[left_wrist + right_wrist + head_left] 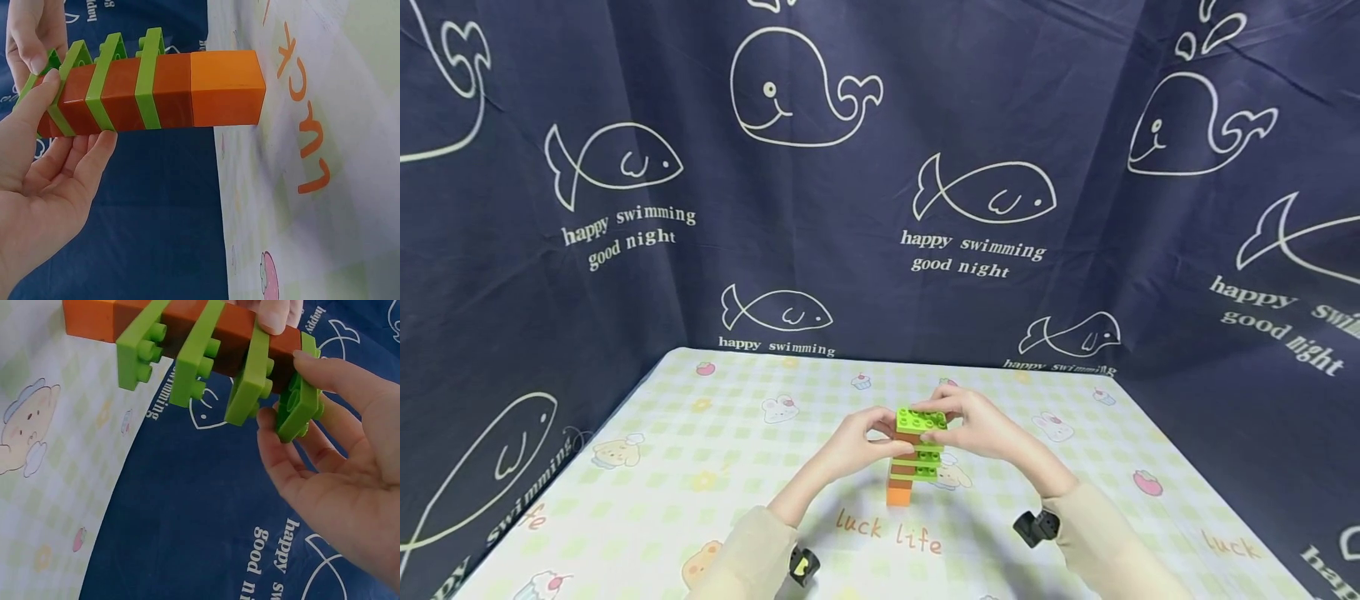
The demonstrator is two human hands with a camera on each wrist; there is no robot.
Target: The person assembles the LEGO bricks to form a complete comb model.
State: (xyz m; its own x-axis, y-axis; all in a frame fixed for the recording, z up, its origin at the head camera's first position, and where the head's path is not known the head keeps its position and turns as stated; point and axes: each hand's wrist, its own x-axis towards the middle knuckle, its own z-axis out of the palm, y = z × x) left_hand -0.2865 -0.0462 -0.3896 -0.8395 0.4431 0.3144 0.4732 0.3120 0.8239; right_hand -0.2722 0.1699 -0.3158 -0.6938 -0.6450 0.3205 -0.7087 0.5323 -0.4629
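A tower of toy building bricks stands upright on the table, with an orange brick (898,493) at its base. Above that, reddish-brown bricks (172,81) alternate with thin green plates (195,356) that jut out to one side, studs up. My left hand (857,437) grips the tower near its top, thumb on one side and fingers on the other. With thumb and fingers, my right hand (977,425) pinches the overhanging end of the topmost green plate (300,406). That plate sits on or just at the uppermost brown brick; whether it is fully seated I cannot tell.
The table (647,500) wears a pale checked cloth with cartoon prints and lettering. A dark blue curtain (850,208) with white fish and whales hangs behind and at both sides. Black devices (1036,527) are worn at both wrists.
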